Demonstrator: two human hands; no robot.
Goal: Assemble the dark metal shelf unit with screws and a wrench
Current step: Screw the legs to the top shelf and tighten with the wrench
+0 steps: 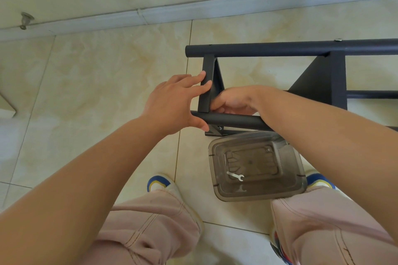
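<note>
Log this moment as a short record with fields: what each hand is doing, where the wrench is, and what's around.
left hand: fingers on the end panel, thumb under the near tube
right hand: curled against the near tube beside the panel
wrench: lying in the clear plastic tub
shelf unit: on its side on the tiled floor

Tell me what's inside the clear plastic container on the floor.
Inside the plastic container lies a small silver wrench near its front left corner. The right forearm covers the container's far right corner, so anything there is hidden.
</note>
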